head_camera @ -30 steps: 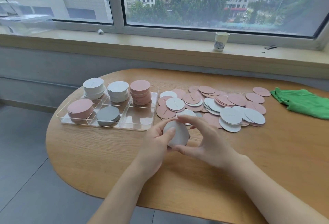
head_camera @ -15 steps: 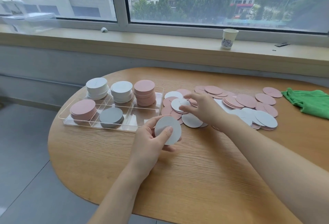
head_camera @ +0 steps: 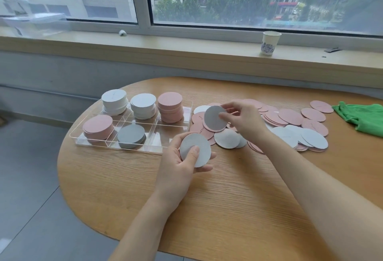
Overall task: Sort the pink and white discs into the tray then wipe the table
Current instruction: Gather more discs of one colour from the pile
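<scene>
Currently, the oval light-wood surface (head_camera: 228,209) is carrying the whole job. At its left end the clear plastic six-compartment tray (head_camera: 187,105) is holding five stacks: two white and one pink in the far row, one pink and one grey-faced in the near row, with the near right compartment showing no stack. To the tray's right, the loose pile of pink and white round flat discs (head_camera: 290,119) is spreading toward the crumpled green cloth (head_camera: 362,115) at the right edge. The right hand (head_camera: 242,119) is pinching a grey-faced round disc (head_camera: 214,118) at its rim, tilted above the pile. The left hand (head_camera: 182,163) is gripping a small stack of white discs (head_camera: 194,149) between thumb and fingers, just in front of the tray.

Probable faults: the tilted disc is being held only at its rim and could slip back into the pile; a grey underside could be misread, putting a disc on the wrong stack; the tall far-row stacks could topple if knocked.
</scene>
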